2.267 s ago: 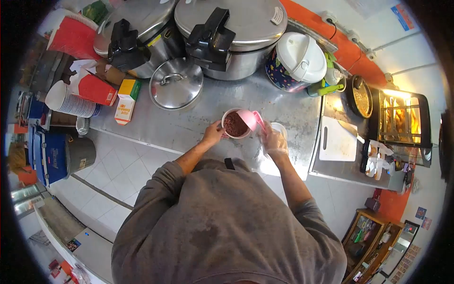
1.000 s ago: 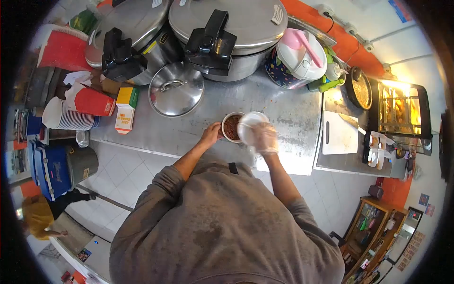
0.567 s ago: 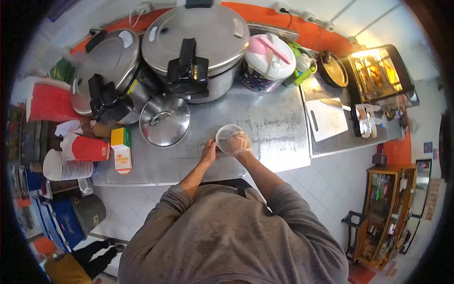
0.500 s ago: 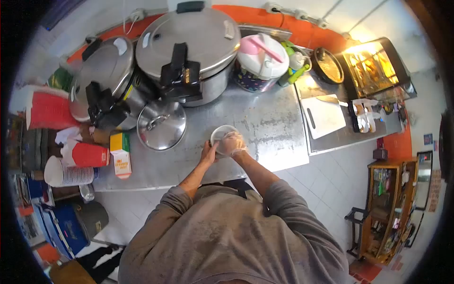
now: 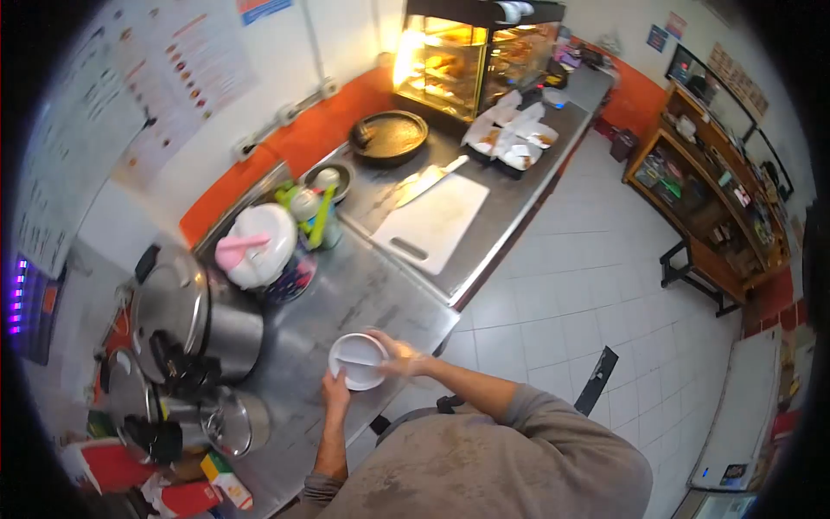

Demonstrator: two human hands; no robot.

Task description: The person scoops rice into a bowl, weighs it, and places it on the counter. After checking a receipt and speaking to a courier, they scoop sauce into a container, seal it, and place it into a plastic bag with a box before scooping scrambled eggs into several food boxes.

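Note:
A round white bowl (image 5: 357, 362) is held just above the steel counter, near its front edge. My left hand (image 5: 336, 389) grips the bowl's lower left rim with the thumb over the edge. On the bowl's right side, my right hand (image 5: 398, 354), in a clear plastic glove, is closed around the rim. The bowl's inside looks white, with a pale band across it. No food shows in it.
Pressure cookers (image 5: 233, 329), a lidded pot (image 5: 235, 421) and a white-lidded container (image 5: 264, 246) stand left. Beyond are a cutting board (image 5: 441, 221), a knife (image 5: 432, 182), a dark pan (image 5: 389, 137), food boxes (image 5: 510, 134) and a lit display case (image 5: 441, 65).
The view has swung to the right, showing more of the far counter and floor. Both hands still hold the bowl, whose inside is now more exposed, and my right hand is at its side.

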